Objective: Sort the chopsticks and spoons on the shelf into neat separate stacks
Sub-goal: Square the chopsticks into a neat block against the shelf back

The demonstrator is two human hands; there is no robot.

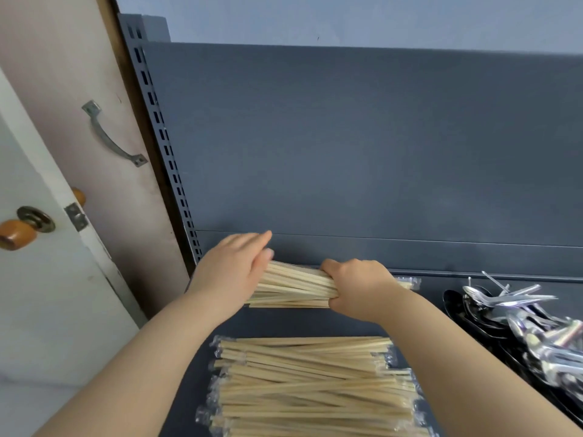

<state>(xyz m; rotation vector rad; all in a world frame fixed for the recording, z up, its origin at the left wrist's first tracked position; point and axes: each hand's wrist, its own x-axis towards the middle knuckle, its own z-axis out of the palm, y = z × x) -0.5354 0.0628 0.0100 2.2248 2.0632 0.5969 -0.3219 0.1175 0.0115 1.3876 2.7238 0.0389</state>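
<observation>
Right hand (359,288) curled around a far bundle of pale wooden chopsticks (296,287) on the dark grey metal shelf (284,321); left hand (232,266), held flat, presses its left ends. Shiny metal spoons (520,323) lie right.

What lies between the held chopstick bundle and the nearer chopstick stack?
Only a bare strip of dark shelf, seen in the head view, separates the bundle from the stack.

Pale wooden chopstick bundle (296,287) in right grip (356,288): matt, smooth, with crinkly clear plastic at its end past the grip. Wrapped wooden chopstick stack (315,389) nearer than the grip: glossy clear plastic sleeves. Silver metal spoons (511,313) right of grip: polished, mirror-shiny. Dark grey metal shelf (284,320) beneath: matt paint, smooth.
</observation>
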